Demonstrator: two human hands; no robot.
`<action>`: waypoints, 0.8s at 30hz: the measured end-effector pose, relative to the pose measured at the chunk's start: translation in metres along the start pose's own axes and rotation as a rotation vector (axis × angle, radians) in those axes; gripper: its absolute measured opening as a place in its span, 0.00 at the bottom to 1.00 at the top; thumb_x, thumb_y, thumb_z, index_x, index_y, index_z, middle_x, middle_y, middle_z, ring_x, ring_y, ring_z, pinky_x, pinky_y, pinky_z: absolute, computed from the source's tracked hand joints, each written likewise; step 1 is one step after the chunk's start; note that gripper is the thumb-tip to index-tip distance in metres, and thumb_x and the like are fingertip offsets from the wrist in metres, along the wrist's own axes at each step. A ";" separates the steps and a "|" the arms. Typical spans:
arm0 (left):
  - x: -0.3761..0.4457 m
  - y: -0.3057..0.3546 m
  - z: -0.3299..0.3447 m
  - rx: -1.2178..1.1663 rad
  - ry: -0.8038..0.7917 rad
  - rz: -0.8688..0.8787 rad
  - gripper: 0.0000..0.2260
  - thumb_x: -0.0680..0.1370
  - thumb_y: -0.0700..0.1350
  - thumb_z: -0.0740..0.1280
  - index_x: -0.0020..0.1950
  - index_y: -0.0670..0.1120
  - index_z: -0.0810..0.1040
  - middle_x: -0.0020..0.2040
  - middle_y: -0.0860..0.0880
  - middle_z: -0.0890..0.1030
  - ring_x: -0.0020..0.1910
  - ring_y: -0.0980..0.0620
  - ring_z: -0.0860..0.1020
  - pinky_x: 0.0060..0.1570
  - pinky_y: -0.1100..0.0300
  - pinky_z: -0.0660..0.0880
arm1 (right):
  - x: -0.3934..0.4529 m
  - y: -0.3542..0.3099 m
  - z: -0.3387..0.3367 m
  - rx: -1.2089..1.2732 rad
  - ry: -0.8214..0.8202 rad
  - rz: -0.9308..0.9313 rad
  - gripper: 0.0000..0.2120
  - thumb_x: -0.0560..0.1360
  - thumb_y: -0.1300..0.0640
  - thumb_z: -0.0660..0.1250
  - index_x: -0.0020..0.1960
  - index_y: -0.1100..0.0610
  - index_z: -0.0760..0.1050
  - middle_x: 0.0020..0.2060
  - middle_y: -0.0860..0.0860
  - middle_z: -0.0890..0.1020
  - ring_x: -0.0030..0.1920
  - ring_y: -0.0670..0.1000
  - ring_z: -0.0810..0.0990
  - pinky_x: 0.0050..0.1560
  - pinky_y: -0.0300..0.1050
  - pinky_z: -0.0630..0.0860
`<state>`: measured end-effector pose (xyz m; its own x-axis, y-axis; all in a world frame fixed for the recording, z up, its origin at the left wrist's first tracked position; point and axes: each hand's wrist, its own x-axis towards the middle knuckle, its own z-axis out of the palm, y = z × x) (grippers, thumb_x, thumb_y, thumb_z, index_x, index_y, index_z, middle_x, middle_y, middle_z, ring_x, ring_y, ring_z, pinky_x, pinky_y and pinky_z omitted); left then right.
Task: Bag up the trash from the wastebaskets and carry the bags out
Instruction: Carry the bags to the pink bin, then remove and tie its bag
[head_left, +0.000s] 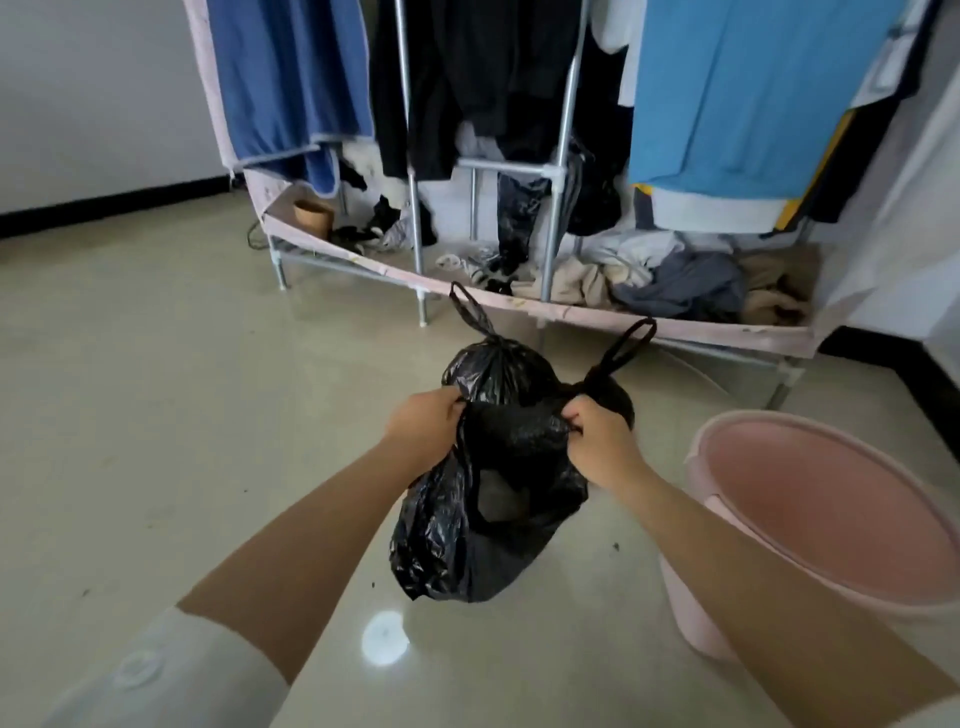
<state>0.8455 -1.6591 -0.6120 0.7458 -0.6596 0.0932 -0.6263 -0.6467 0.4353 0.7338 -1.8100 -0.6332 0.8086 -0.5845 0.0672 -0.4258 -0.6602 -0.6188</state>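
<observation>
Gripping black trash bag (488, 519): both hands, left hand (423, 423), right hand (602, 441).

Bag (488, 519) left of wastebasket (810, 499) — clothes rack (558, 171) behind both.

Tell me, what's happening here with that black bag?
A person is holding a black trash bag up off the tiled floor, the left hand and right hand each gripping the plastic near its top. Two handle loops stick up above the hands, not yet tied. The pink wastebasket to the right has no liner in it. A clothes rack stands behind.
</observation>
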 end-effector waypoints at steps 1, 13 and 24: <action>-0.006 -0.018 0.008 0.026 -0.028 -0.031 0.14 0.81 0.45 0.52 0.52 0.38 0.73 0.50 0.36 0.79 0.50 0.39 0.77 0.41 0.56 0.68 | -0.006 0.004 0.018 -0.055 -0.128 -0.011 0.14 0.75 0.68 0.56 0.59 0.63 0.70 0.57 0.61 0.77 0.54 0.59 0.75 0.46 0.45 0.69; -0.016 -0.089 0.034 0.460 -0.248 0.109 0.14 0.74 0.38 0.60 0.59 0.46 0.67 0.54 0.46 0.75 0.56 0.45 0.72 0.51 0.55 0.69 | 0.057 0.024 0.034 -0.110 -0.480 0.397 0.10 0.78 0.61 0.53 0.50 0.61 0.73 0.37 0.52 0.75 0.39 0.51 0.76 0.33 0.42 0.73; -0.003 -0.076 0.015 0.505 -0.055 -0.261 0.15 0.76 0.33 0.57 0.61 0.42 0.67 0.57 0.42 0.68 0.34 0.47 0.69 0.35 0.58 0.67 | 0.101 0.011 0.082 0.692 -0.230 0.483 0.11 0.72 0.70 0.64 0.55 0.67 0.74 0.38 0.62 0.77 0.36 0.56 0.79 0.40 0.45 0.74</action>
<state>0.8870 -1.6137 -0.6589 0.8861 -0.4633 -0.0130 -0.4634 -0.8850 -0.0453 0.8441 -1.8378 -0.6975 0.6972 -0.5672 -0.4383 -0.4610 0.1135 -0.8801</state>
